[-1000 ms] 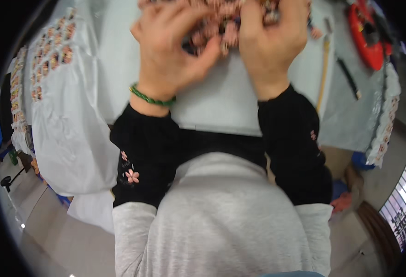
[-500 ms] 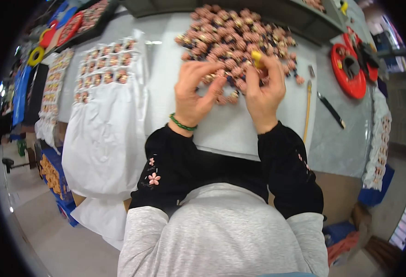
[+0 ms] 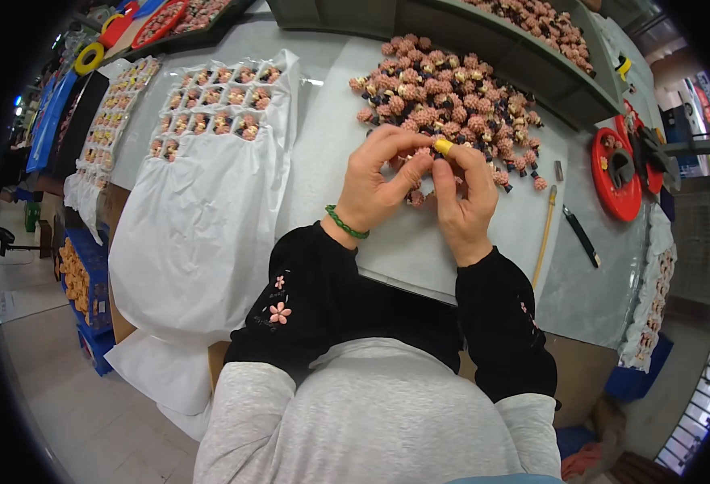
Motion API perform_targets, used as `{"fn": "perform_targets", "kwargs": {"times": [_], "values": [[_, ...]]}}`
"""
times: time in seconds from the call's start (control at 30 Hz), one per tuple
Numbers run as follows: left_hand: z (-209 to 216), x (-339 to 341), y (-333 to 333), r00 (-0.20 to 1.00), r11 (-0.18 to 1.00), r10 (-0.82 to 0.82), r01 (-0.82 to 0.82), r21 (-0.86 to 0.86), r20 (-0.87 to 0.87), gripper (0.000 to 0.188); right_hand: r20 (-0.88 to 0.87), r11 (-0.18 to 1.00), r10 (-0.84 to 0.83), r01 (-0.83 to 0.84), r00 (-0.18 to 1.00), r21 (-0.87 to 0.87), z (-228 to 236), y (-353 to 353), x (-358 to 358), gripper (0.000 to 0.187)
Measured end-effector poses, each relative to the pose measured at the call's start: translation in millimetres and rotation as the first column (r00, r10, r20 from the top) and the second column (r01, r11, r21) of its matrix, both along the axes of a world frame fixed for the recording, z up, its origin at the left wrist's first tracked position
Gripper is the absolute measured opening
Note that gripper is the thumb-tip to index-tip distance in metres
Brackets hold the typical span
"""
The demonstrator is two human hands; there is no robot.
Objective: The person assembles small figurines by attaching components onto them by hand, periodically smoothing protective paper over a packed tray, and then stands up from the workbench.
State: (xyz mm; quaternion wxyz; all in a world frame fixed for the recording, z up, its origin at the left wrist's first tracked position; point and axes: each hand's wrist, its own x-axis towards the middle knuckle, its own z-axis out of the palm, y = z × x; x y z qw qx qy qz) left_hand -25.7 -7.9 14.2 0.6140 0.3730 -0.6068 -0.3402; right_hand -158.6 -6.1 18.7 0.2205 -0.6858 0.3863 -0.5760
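In front of me lies a heap of small figurines with bumpy pink tops and dark lower parts. My left hand, with a green braided bracelet at its wrist, pinches one small pink figurine at the near edge of the heap. The fingertips of my right hand meet it from the other side, and a yellow wrap covers part of its index finger. Most of the figurine is hidden by my fingers.
A white pocketed sheet holds rows of figurines at left, with a similar filled sheet beyond it. A grey bin of figurines stands behind the heap. To the right lie a thin wooden stick, a black-handled knife and a red dish.
My hands, apart before, have come together at the fingertips around a small figurine. The whole view has shifted, so the table sits lower and more of the grey bin shows.
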Motion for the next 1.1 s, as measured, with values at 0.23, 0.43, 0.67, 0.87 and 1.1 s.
{"fn": "perform_targets", "kwargs": {"times": [0.23,0.43,0.67,0.87,1.1], "values": [[-13.7,3.9,-11.5,0.998,0.984,0.030,-0.021,-0.175,0.046,0.028,0.139,0.992,-0.033,0.015,0.990,0.127,-8.4,-9.5,1.5,0.015],[18.7,1.1,-7.5,0.982,0.971,-0.186,0.181,0.154,0.023,0.029,0.285,0.939,0.032,-0.126,0.958,0.320,-4.0,2.0,5.1,0.017],[-7.2,4.7,-4.0,0.998,0.990,-0.043,0.048,0.136,-0.037,0.020,0.165,0.938,0.125,-0.171,0.978,0.302,2.2,-6.1,0.0,0.020],[-9.1,0.2,-8.7,0.992,0.998,0.014,-0.007,0.057,-0.123,0.017,0.055,0.978,0.088,-0.097,0.995,0.183,2.2,-0.9,2.2,0.023],[-5.6,3.0,-3.8,0.981,0.995,-0.055,0.069,0.069,-0.186,0.017,0.164,0.957,0.144,-0.179,0.976,0.229,5.5,5.9,1.8,0.028]]}}
